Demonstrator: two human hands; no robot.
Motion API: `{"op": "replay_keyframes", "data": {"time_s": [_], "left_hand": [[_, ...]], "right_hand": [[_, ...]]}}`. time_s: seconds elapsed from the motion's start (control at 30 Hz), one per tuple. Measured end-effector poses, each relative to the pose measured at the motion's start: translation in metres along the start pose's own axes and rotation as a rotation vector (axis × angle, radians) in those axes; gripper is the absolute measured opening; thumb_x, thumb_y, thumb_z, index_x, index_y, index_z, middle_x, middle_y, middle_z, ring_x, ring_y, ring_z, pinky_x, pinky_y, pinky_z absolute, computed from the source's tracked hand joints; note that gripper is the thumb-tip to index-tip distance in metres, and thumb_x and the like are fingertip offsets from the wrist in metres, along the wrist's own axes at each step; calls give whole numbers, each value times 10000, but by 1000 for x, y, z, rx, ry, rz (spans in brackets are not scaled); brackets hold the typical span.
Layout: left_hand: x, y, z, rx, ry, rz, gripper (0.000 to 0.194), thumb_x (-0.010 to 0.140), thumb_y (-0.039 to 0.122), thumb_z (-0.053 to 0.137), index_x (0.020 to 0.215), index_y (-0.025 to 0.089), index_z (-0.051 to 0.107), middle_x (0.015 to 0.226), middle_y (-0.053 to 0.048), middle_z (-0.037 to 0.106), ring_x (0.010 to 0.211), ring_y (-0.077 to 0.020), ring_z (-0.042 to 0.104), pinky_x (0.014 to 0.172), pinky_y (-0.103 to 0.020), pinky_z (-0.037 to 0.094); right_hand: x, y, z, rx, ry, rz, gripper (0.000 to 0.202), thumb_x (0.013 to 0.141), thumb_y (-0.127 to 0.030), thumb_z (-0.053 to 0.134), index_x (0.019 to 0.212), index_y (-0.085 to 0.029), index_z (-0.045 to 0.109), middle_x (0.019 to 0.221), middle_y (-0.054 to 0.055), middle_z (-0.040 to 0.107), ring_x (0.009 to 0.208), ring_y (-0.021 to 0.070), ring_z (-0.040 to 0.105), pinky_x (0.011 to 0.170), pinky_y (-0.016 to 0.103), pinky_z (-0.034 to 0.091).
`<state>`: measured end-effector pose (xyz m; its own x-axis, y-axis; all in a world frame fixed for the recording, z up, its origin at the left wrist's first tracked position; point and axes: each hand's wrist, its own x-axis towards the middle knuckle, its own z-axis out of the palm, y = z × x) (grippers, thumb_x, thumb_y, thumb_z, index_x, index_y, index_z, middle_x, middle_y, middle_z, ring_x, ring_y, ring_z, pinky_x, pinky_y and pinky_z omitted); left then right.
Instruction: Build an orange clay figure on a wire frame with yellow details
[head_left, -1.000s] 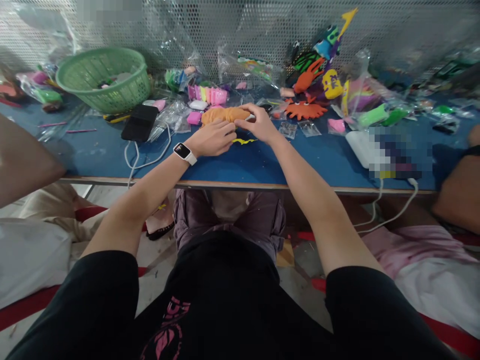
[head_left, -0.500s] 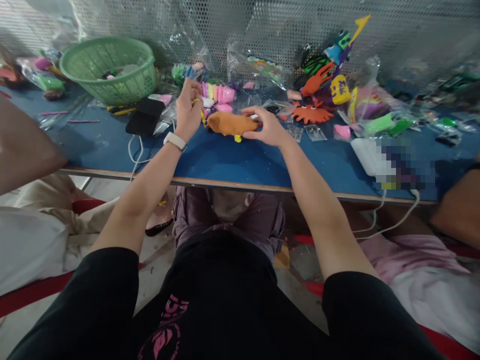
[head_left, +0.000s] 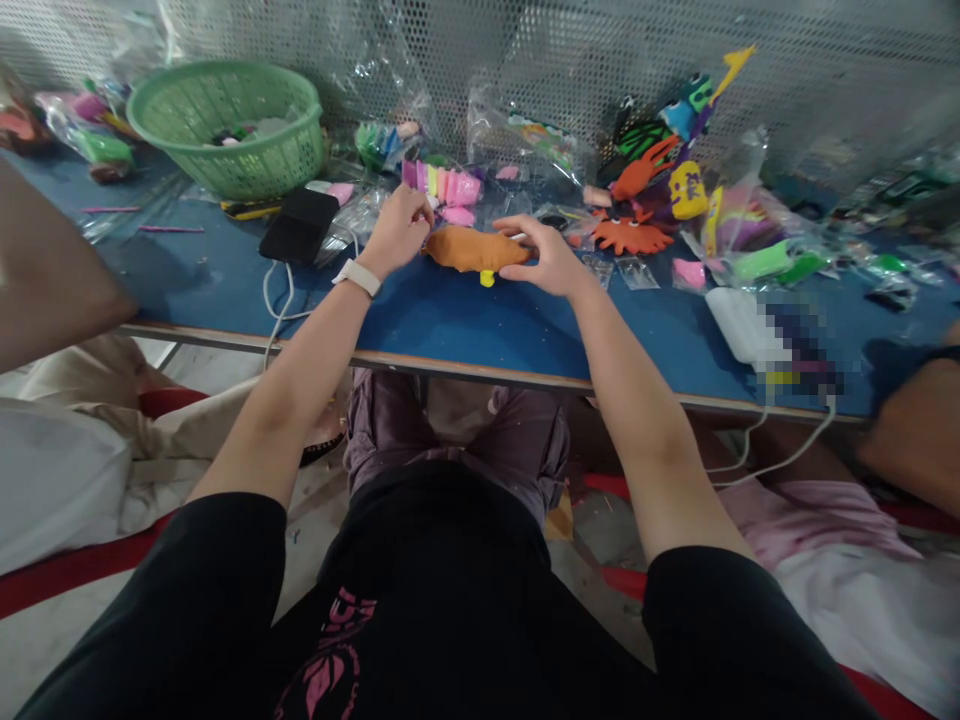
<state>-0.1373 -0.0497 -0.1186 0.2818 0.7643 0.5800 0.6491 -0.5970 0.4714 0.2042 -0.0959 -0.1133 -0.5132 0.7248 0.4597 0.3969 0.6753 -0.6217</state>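
An orange-brown modelling-clay figure [head_left: 476,249], long and lumpy, lies across the blue table in front of me. A small yellow clay piece [head_left: 487,278] sticks out at its lower edge. My right hand [head_left: 546,258] curves round the figure's right end, thumb below and fingers above. At the left end is my left hand [head_left: 401,228], its fingers closed and pinched beside the clay; what they hold is hidden. A row of pink, yellow and purple clay packs [head_left: 446,185] lies just behind the hands.
A green basket [head_left: 225,175] stands at the back left, with a black phone [head_left: 300,226] and white cable before it. At the right are an orange clay crab [head_left: 631,235], a yellow clay piece [head_left: 687,190], plastic bags and a white device [head_left: 739,325]. Other people sit on both sides.
My left hand has come down from above to the left end of the clay figure; the yellow bit at its fingers no longer shows. My right hand stays at the right end.
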Motion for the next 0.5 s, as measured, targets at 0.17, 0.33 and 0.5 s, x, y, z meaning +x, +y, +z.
{"op": "replay_keyframes", "data": {"time_s": [0.17,0.33,0.5], "left_hand": [[-8,-8,0,40,-145,196,581,793,333,854,1356,245,743,1336,-149,663,1185,-357,661,1079,-627,615],[-12,-1,-7,29,-259,215,817,837,503,886,1591,265,678,1448,-189,656,1279,-415,683,1137,-633,614],[-12,5,-5,14,-231,178,772,941,707,810,1570,270,715,1406,-187,689,1210,-382,703,1130,-584,620]], "right_hand": [[1,-4,4,115,56,52,967,741,-914,921,1503,-346,740,1408,124,808,1382,466,758,1230,676,616],[4,-11,9,150,95,175,1104,633,-1088,841,1463,-370,728,1317,99,821,1291,454,781,1196,669,633],[6,-10,10,131,80,181,1137,596,-1134,810,1440,-374,741,1338,96,817,1323,472,761,1222,701,607]]}}
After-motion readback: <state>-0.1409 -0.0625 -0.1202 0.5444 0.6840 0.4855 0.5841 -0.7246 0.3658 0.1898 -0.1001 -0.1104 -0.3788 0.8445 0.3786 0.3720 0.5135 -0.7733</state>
